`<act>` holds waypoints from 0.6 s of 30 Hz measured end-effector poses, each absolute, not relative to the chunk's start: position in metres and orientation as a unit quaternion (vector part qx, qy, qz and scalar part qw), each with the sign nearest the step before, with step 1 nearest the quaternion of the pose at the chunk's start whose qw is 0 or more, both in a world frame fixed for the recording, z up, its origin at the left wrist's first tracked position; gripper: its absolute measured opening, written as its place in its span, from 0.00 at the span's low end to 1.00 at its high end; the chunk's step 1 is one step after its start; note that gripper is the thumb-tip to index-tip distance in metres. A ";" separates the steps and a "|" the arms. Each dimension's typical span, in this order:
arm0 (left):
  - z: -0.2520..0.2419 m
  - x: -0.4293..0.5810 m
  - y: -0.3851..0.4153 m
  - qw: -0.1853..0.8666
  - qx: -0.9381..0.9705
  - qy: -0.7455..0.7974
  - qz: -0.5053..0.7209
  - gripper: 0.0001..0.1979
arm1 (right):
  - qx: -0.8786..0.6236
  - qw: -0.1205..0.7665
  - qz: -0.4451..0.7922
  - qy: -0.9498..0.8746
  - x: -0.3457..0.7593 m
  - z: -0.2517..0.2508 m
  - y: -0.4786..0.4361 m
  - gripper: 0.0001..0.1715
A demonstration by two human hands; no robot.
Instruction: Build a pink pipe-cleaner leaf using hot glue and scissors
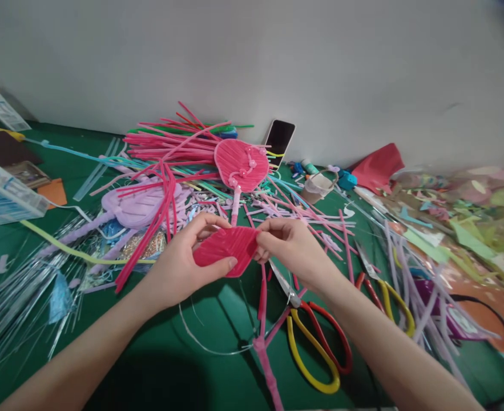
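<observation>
My left hand (192, 260) grips a flat, deep-pink fan-shaped piece (230, 248) with ribbed lines, its thumb lying across the front. At the right edge of that piece, my right hand (288, 245) pinches with thumb and forefinger; anything finer between those fingertips is hidden. Below hangs a pink wrapped stem (266, 365) that forks upward, with a loop of thin wire beside it. Scissors with red and yellow handles (315, 342) lie under my right wrist. Beyond my hands rests a finished-looking pink round fan (242, 165) with small flowers on it.
Pink pipe cleaners (166, 145) are heaped at the back, near a leaning phone (279, 140). A lilac fan (136, 202) and silver tinsel strands (24, 319) lie left. On the right are another pair of scissors (388, 299), lilac strips (406, 285) and paper scraps (470, 228).
</observation>
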State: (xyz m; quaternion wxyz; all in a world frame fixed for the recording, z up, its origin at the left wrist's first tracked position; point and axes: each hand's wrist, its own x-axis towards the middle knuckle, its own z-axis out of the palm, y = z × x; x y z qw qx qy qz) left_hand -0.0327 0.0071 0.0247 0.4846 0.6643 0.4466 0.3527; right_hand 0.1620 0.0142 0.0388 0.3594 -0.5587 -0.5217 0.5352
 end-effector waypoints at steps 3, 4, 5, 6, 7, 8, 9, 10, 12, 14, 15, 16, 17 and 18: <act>0.025 -0.031 0.005 0.481 0.664 0.445 0.359 0.19 | -0.574 0.340 0.524 -0.529 0.162 0.044 0.013 0.03; 0.026 -0.032 0.005 0.477 0.666 0.446 0.359 0.19 | -0.571 0.337 0.526 -0.532 0.163 0.046 0.012 0.03; 0.027 -0.032 0.004 0.471 0.669 0.450 0.358 0.19 | -0.563 0.336 0.533 -0.535 0.163 0.047 0.011 0.03; 0.029 -0.033 0.004 0.464 0.672 0.454 0.355 0.18 | -0.551 0.336 0.545 -0.535 0.164 0.048 0.009 0.04; 0.032 -0.034 0.004 0.460 0.676 0.457 0.348 0.18 | -0.537 0.338 0.560 -0.533 0.165 0.049 0.008 0.04; 0.034 -0.035 0.005 0.460 0.679 0.461 0.338 0.18 | -0.523 0.340 0.576 -0.529 0.165 0.050 0.006 0.04; 0.037 -0.036 0.006 0.464 0.682 0.464 0.323 0.18 | -0.510 0.342 0.589 -0.525 0.164 0.050 0.004 0.03; 0.040 -0.036 0.007 0.470 0.684 0.470 0.301 0.18 | -0.501 0.340 0.598 -0.524 0.164 0.050 0.003 0.03; 0.045 -0.036 0.010 0.462 0.690 0.496 0.253 0.19 | -0.493 0.332 0.600 -0.535 0.160 0.050 0.002 0.03; 0.048 -0.035 0.012 0.429 0.704 0.520 0.224 0.18 | -0.499 0.321 0.580 -0.558 0.155 0.050 0.002 0.03; 0.048 -0.035 0.012 0.411 0.708 0.530 0.221 0.17 | -0.507 0.314 0.565 -0.570 0.153 0.050 0.002 0.04; 0.048 -0.034 0.012 0.399 0.710 0.536 0.222 0.16 | -0.519 0.307 0.549 -0.579 0.151 0.050 0.003 0.04; 0.048 -0.033 0.012 0.392 0.709 0.542 0.225 0.15 | -0.531 0.299 0.533 -0.587 0.149 0.050 0.003 0.04; 0.047 -0.033 0.011 0.390 0.707 0.545 0.227 0.15 | -0.542 0.290 0.521 -0.593 0.147 0.050 0.004 0.04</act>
